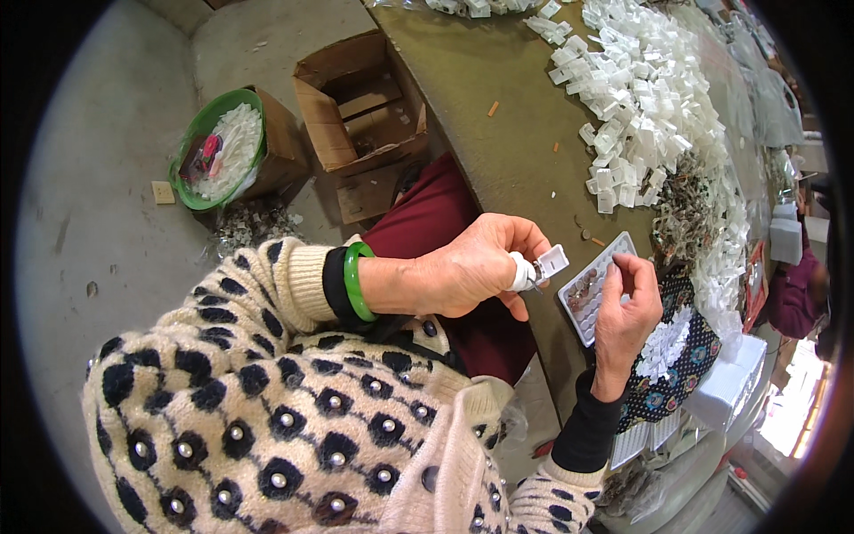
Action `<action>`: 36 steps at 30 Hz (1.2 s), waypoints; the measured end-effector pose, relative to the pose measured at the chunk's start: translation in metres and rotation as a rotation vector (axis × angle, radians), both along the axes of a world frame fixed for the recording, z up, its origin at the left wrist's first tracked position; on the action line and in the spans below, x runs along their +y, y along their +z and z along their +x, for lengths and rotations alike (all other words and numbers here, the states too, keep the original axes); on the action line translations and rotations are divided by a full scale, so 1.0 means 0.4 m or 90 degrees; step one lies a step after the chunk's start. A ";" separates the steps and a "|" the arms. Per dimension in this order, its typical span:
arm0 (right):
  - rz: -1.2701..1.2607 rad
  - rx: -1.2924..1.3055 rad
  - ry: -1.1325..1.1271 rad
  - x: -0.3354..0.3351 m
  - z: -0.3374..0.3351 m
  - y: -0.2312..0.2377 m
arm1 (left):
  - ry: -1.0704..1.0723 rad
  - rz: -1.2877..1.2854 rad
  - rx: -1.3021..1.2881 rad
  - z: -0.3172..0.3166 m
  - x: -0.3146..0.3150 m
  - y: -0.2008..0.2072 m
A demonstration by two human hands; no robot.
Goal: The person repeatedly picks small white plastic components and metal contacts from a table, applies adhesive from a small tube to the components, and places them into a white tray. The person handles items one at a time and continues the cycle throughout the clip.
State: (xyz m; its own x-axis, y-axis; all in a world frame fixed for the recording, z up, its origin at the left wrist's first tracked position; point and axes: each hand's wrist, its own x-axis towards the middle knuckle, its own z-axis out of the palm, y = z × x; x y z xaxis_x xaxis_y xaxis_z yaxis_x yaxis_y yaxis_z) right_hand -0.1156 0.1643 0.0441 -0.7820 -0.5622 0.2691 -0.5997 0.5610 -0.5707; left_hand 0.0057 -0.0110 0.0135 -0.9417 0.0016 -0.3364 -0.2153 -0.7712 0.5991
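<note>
My left hand (476,267) is closed around a small white plastic housing (551,261), whose rectangular flap stands out past the fingers with a bit of metal beside it. To its right, my right hand (627,303) has thumb and forefinger pinched together. Whatever is between those fingertips is too small to make out. The pinched hand is over the edge of a shallow white tray (584,322) with rows of pockets. Several small round discs (584,290) lie in the tray. A gap separates the two hands.
White plastic pieces (654,98) are heaped across the table (498,133), beside tangled wired parts (689,218). Small white pieces (667,345) lie on a dark flowered cloth (703,329). On the floor stand an open cardboard box (311,111) and a green basket (182,182). Another person's sleeve (793,298) shows far right.
</note>
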 end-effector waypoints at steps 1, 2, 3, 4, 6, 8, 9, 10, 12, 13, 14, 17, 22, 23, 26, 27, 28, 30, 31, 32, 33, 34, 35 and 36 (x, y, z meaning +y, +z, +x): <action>0.019 0.027 0.030 -0.012 -0.006 0.003 | -0.009 -0.002 -0.009 0.000 -0.004 -0.001; 0.038 0.055 0.060 -0.023 -0.013 0.004 | -0.014 -0.001 -0.009 0.001 -0.010 -0.003; 0.075 0.073 0.075 -0.034 -0.019 0.001 | -0.019 0.001 -0.008 0.001 -0.016 -0.004; 0.097 0.105 0.089 -0.045 -0.025 -0.002 | -0.015 0.007 -0.004 0.000 -0.021 -0.004; 0.135 0.143 0.113 -0.061 -0.035 -0.011 | -0.016 0.006 -0.018 -0.001 -0.030 0.000; 0.182 0.203 0.146 -0.072 -0.045 -0.019 | -0.005 0.056 0.004 -0.006 -0.034 0.009; 0.207 0.224 0.155 -0.077 -0.049 -0.023 | -0.002 0.080 0.014 -0.009 -0.035 0.015; 0.231 0.244 0.165 -0.080 -0.052 -0.027 | -0.006 0.071 0.007 -0.011 -0.037 0.021; 0.257 0.230 0.175 -0.081 -0.055 -0.030 | -0.003 0.070 0.025 -0.016 -0.042 0.030; 0.254 0.226 0.182 -0.080 -0.055 -0.031 | -0.009 0.048 0.011 -0.016 -0.046 0.034; 0.251 0.221 0.189 -0.079 -0.056 -0.032 | -0.012 0.036 0.006 -0.015 -0.049 0.036; 0.263 0.182 0.186 -0.076 -0.059 -0.036 | -0.017 0.029 0.003 -0.019 -0.052 0.038; 0.169 0.158 0.177 -0.085 -0.045 -0.025 | -0.015 0.024 0.047 -0.021 -0.047 0.033; 0.132 0.138 0.160 -0.087 -0.034 -0.018 | -0.007 0.009 0.050 -0.021 -0.047 0.032; -0.002 0.081 0.094 -0.074 0.030 0.015 | 0.022 -0.040 0.045 -0.026 -0.046 0.027; -0.024 0.090 0.089 -0.070 0.053 0.024 | 0.030 -0.056 0.040 -0.028 -0.045 0.025; -0.038 0.073 0.079 -0.065 0.076 0.031 | 0.025 -0.067 0.045 -0.028 -0.043 0.024; -0.030 0.197 0.114 -0.070 0.102 0.029 | 0.008 -0.087 0.056 -0.028 -0.036 0.023; -0.009 0.243 0.141 -0.072 0.107 0.028 | 0.006 -0.092 0.060 -0.027 -0.029 0.023; -0.009 0.275 0.151 -0.074 0.112 0.025 | 0.006 -0.097 0.064 -0.025 -0.020 0.024; 0.003 0.301 0.153 -0.072 0.116 0.026 | 0.006 -0.102 0.074 -0.024 -0.014 0.024; 0.020 0.317 0.152 -0.070 0.119 0.025 | 0.004 -0.098 0.066 -0.024 -0.011 0.023; 0.025 0.310 0.151 -0.067 0.124 0.025 | 0.001 -0.095 0.063 -0.023 -0.009 0.023; 0.031 0.299 0.146 -0.063 0.130 0.026 | -0.002 -0.090 0.062 -0.023 -0.007 0.022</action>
